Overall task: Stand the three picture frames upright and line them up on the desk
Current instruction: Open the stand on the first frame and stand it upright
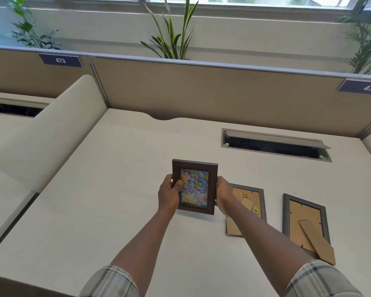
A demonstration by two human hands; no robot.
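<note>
Upright, dark brown picture frame [194, 186] — pastel flower picture — between both hands.

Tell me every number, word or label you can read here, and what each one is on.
"473" stands in white on a dark blue tag on the top rail of the partition, to the left.
"474" stands in white on a matching dark blue tag on the same rail, to the right.
Nothing else is readable: the brown picture frame held in both hands shows only coloured flowers, and the two grey frames lying face down show no text.
</note>
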